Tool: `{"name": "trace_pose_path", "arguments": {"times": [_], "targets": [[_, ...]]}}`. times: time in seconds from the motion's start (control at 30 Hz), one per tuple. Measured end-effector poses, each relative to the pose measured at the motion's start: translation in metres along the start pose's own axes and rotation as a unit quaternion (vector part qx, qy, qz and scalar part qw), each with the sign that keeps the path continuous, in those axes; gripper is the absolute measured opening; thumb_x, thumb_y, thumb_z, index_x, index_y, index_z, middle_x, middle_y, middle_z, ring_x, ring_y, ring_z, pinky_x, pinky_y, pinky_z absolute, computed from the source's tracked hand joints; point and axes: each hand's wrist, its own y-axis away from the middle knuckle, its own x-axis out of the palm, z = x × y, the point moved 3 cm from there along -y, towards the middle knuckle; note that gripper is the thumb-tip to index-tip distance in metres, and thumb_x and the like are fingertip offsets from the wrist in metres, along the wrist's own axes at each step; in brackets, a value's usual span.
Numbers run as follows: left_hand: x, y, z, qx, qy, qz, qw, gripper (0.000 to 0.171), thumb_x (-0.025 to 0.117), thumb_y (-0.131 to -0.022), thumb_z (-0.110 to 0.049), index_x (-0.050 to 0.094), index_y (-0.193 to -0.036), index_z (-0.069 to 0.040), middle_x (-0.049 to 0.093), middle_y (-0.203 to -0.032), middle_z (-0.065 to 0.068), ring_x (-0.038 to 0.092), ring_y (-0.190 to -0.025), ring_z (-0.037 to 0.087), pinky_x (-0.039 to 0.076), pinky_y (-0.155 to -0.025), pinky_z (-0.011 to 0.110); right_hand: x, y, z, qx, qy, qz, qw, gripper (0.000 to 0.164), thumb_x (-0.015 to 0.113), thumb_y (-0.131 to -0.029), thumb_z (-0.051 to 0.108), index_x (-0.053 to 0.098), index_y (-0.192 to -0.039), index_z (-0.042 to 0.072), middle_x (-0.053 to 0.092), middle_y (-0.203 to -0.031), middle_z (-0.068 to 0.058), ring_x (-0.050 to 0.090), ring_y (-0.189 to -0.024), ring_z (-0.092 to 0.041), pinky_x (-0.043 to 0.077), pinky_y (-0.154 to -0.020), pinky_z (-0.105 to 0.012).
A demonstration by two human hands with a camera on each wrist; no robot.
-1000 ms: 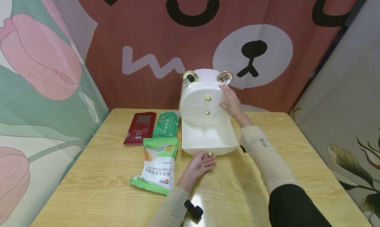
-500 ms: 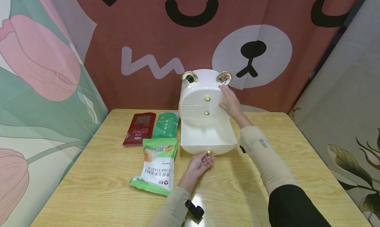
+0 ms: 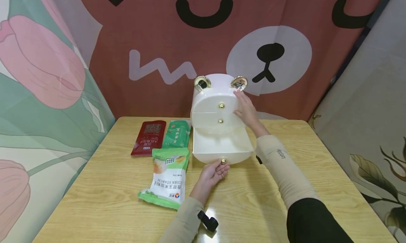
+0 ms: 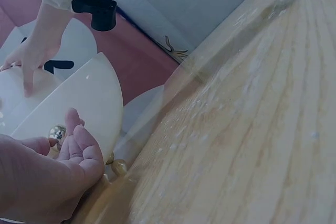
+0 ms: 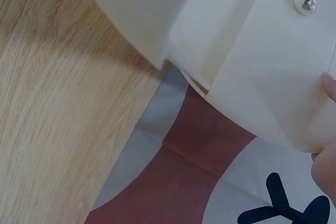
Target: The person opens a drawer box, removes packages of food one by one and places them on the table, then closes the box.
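Note:
A white storage box (image 3: 209,98) with gold ear-like discs and gold knobs stands at the table's back. Its bottom drawer (image 3: 222,140) is pulled out, and its inside shows no contents. Thumb and index finger of my left hand (image 3: 210,176) pinch the drawer knob (image 4: 56,132), the other fingers loosely bent below the drawer front. My right hand (image 3: 248,110) rests against the box's upper right, the thumb on its front face and the fingers along the side edge. Only parts of this hand (image 5: 326,174) show in the right wrist view.
Left of the box lie a green-and-white corn starch bag (image 3: 169,177), a dark red packet (image 3: 149,139) and a green packet (image 3: 177,133) on the wooden table (image 3: 104,197). A patterned curtain (image 3: 158,31) hangs close behind the box.
The drawer front and its knob have moved slightly inward toward the box, together with my left hand. My right hand stays at the box's side. The packets have not moved.

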Motion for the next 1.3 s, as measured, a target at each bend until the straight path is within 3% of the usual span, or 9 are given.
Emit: {"name": "trace_pose_path", "arguments": {"times": [0.67, 0.87, 1.3], "targets": [[-0.0071, -0.0054, -0.0082, 0.000, -0.020, 0.016, 0.9997, 0.014, 0.051, -0.090, -0.008, 0.060, -0.088, 0.003, 0.066, -0.074, 0.013, 0.062, -0.062, 0.015, 0.048, -0.061, 0.025, 0.0001, -0.0002, 0.0006, -0.001, -0.009, -0.008, 1.000, 0.076, 0.070, -0.073, -0.002, 0.029, -0.137, 0.005, 0.023, -0.144, -0.012, 0.020, -0.130, -0.030, 0.020, -0.103, -0.043], [-0.0042, -0.0048, -0.0085, 0.003, -0.019, 0.029, 0.9994, 0.016, 0.048, -0.091, -0.006, 0.059, -0.086, 0.004, 0.066, -0.074, 0.014, 0.062, -0.062, 0.014, 0.047, -0.061, 0.025, 0.0009, 0.0004, -0.0012, -0.005, -0.015, -0.015, 1.000, 0.076, 0.070, -0.072, -0.003, 0.031, -0.136, 0.004, 0.026, -0.143, -0.014, 0.020, -0.130, -0.029, 0.016, -0.104, -0.038], [-0.0041, -0.0096, -0.0095, 0.002, -0.014, 0.023, 0.9996, 0.016, 0.049, -0.090, -0.006, 0.060, -0.086, 0.004, 0.066, -0.074, 0.014, 0.062, -0.061, 0.015, 0.047, -0.060, 0.025, 0.0014, 0.0005, -0.0012, -0.003, -0.015, -0.015, 1.000, 0.075, 0.069, -0.073, -0.002, 0.030, -0.137, 0.004, 0.025, -0.143, -0.014, 0.019, -0.131, -0.028, 0.017, -0.104, -0.039]]}}
